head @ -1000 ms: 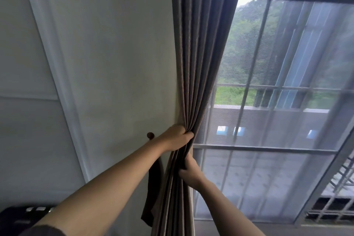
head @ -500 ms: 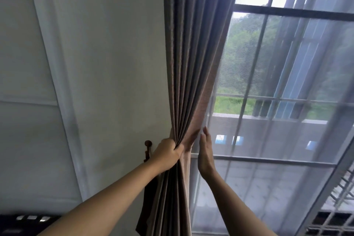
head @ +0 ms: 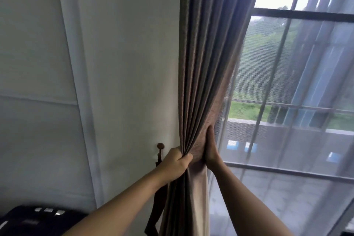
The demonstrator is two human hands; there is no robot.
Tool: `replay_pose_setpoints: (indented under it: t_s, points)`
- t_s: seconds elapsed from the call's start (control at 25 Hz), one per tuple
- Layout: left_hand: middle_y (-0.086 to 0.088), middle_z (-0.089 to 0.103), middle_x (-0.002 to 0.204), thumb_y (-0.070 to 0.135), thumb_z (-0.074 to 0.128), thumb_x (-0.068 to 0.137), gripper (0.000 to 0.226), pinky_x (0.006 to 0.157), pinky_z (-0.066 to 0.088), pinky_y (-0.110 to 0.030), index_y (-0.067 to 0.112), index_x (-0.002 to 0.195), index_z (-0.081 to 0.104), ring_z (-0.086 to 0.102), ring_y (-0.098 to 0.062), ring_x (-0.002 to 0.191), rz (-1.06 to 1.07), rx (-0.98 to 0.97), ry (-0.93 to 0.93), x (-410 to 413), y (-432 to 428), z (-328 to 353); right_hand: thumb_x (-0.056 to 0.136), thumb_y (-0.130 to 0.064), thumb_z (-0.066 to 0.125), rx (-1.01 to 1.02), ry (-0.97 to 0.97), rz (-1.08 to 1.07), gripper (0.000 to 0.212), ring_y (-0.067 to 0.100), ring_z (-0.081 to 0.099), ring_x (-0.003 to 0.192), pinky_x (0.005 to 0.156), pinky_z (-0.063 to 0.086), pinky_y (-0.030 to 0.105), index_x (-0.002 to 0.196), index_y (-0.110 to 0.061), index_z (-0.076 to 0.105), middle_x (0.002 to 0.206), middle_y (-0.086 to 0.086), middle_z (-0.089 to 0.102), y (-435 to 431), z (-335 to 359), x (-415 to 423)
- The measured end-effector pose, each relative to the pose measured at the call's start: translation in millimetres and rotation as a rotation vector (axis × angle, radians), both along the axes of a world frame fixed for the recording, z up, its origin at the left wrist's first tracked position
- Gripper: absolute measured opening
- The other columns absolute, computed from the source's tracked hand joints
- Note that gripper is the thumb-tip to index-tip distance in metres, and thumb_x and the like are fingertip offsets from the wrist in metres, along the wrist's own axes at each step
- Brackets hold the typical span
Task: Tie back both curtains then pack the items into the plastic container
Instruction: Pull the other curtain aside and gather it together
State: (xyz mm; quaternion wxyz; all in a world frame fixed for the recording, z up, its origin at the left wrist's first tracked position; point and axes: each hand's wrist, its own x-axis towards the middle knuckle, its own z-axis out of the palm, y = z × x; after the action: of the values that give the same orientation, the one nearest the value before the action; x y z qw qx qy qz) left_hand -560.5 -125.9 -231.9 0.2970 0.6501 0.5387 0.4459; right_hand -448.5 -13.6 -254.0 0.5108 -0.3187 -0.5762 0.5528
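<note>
A brown-grey pleated curtain (head: 208, 53) hangs beside the window, bunched into folds at waist height. My left hand (head: 177, 161) grips the gathered folds from the left side. My right hand (head: 209, 147) lies flat against the curtain's right edge, fingers straight and pointing up, pressing the cloth toward the left hand. A dark tieback strap (head: 155, 210) hangs from a round brown wall hook (head: 160, 146) just left of my left hand. The plastic container is out of view.
A pale wall (head: 124, 63) with a vertical trim strip runs along the left. A sheer white curtain (head: 277, 159) covers the dark-framed window at right. A black object with silver buttons (head: 38, 216) sits at the bottom left.
My right hand let go of the curtain below, rose, and now presses flat on the curtain's right edge. The left hand keeps its grip. The view shifted right and down slightly.
</note>
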Motion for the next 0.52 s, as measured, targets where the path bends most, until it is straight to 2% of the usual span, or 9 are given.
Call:
replay_pose_setpoints:
  t_s: [0.08,0.16,0.28,0.4,0.48,0.52]
  points:
    - [0.002,0.033,0.065,0.008,0.044,0.091,0.031,0.057,0.031,-0.016,0.016,0.064,0.031,0.035,-0.003,0.057,0.005,0.0,0.001,-2.0,-0.2,1.3,0.093,-0.057,0.019,-0.001,-0.002,0.042,0.055,0.005,0.064,0.103,0.085,0.051,0.016,0.116,-0.023,0.056,0.114,0.002,0.065,5.0,0.0,-0.7]
    - [0.006,0.031,0.062,0.008,0.044,0.092,0.036,0.052,0.03,-0.011,0.018,0.061,0.027,0.033,0.0,0.053,0.014,0.001,0.017,-1.5,-0.4,2.0,0.098,-0.05,0.016,0.007,0.011,0.053,0.049,-0.002,0.066,0.093,0.077,0.051,0.011,0.114,-0.025,0.054,0.112,0.001,0.064,5.5,-0.5,-0.6]
    - [0.007,0.032,0.062,0.009,0.043,0.093,0.036,0.05,0.03,-0.01,0.019,0.061,0.028,0.033,-0.001,0.053,0.014,-0.013,0.032,0.7,2.7,0.6,0.09,-0.062,0.026,0.001,0.025,0.006,0.055,0.003,0.064,0.102,0.083,0.051,0.014,0.118,-0.024,0.056,0.12,0.005,0.063,6.6,-2.0,2.0]
    - [0.005,0.034,0.063,0.009,0.043,0.093,0.035,0.052,0.031,-0.011,0.018,0.062,0.03,0.035,0.0,0.053,0.016,-0.001,0.023,0.4,8.5,-0.8,0.083,-0.072,0.028,-0.018,-0.009,0.003,0.074,0.012,0.057,0.118,0.104,0.042,0.029,0.127,-0.019,0.053,0.13,0.01,0.059,6.6,-0.3,5.9]
    - [0.004,0.039,0.066,0.009,0.043,0.094,0.031,0.057,0.034,-0.011,0.016,0.064,0.036,0.04,0.001,0.058,0.016,-0.001,0.007,0.3,13.2,-2.6,0.075,-0.081,0.032,-0.015,-0.051,-0.009,0.085,0.012,0.054,0.122,0.107,0.037,0.031,0.13,-0.02,0.053,0.131,0.005,0.059,6.8,0.6,11.8]
    - [0.003,0.042,0.068,0.01,0.043,0.094,0.028,0.06,0.036,-0.01,0.016,0.067,0.04,0.043,-0.001,0.063,0.011,-0.007,0.009,1.0,15.9,-2.6,0.074,-0.08,0.032,-0.012,-0.062,-0.032,0.082,0.01,0.054,0.121,0.106,0.037,0.03,0.128,-0.023,0.054,0.13,0.003,0.059,7.1,1.2,15.2]
